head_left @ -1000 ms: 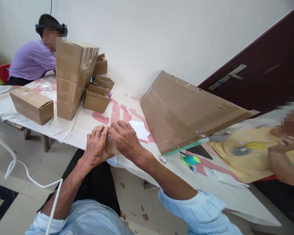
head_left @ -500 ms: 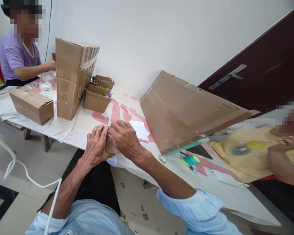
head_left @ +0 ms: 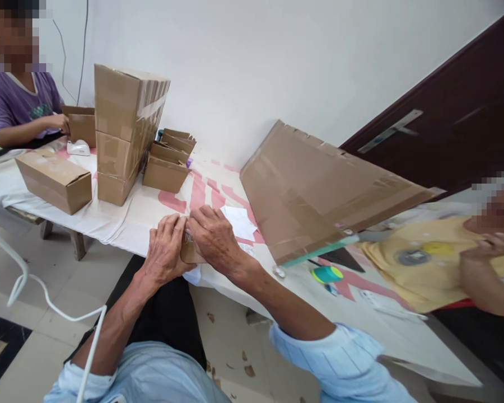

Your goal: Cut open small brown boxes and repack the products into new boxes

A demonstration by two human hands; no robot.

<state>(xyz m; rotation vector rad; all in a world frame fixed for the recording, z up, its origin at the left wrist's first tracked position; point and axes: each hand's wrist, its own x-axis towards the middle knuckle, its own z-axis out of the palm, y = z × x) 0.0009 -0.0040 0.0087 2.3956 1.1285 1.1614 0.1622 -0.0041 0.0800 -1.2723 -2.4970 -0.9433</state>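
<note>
My left hand (head_left: 166,249) and my right hand (head_left: 212,235) meet at the table's front edge, fingers bent and close together. Between and beneath them shows a small brown cardboard piece (head_left: 190,253), mostly covered by my hands, so its full shape is hidden. My left fingers are closed on its left side; the right fingers press over its top. A white sheet of paper (head_left: 240,224) lies just beyond my right hand. Past my hands, small open cardboard boxes (head_left: 164,172) stand on the cloth-covered table.
A tall stack of taped cartons (head_left: 115,134) stands at the left, near a closed carton (head_left: 54,179) and a white tape dispenser (head_left: 79,148). A large cardboard panel (head_left: 319,190) leans at right, beside a teal-and-yellow cup (head_left: 326,274). People sit at both ends.
The person at the left has leaned further left, and an open cardboard box now shows by their hand. My own hands have hardly moved.
</note>
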